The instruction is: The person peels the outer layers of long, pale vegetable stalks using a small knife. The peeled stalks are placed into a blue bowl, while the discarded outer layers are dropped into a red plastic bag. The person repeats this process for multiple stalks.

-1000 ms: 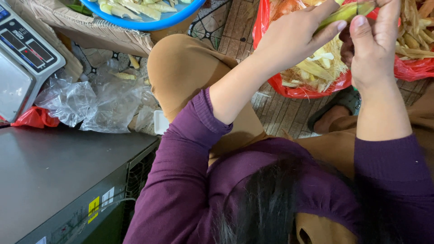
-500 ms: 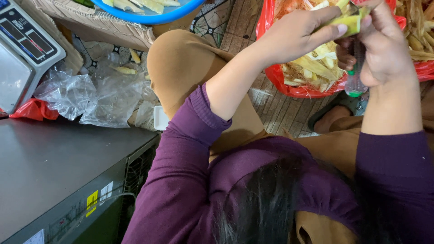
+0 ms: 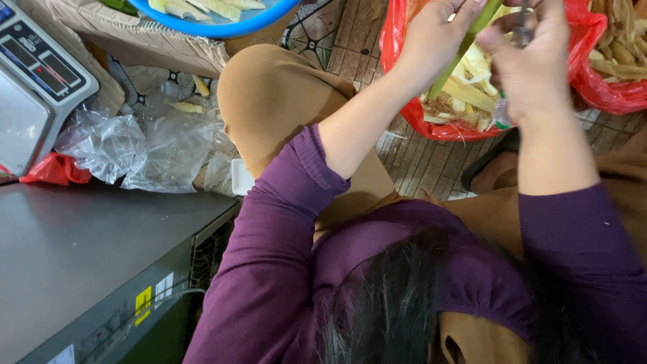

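Both hands hold one green stalk above the red bag (image 3: 404,101) of peels. The left hand (image 3: 431,40) is closed around the stalk (image 3: 465,47); the right hand (image 3: 532,61) pinches a thin tool. The stalk seems light, stiff and fibrous; hold it mid-length.

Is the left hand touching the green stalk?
Touching. The head view shows the left hand with fingers wrapped around the green stalk.

Scale (image 3: 37,81) far left beside plastic bags (image 3: 135,145); basin (image 3: 222,20) beyond the knee (image 3: 269,101); bag of husks (image 3: 458,101) right.
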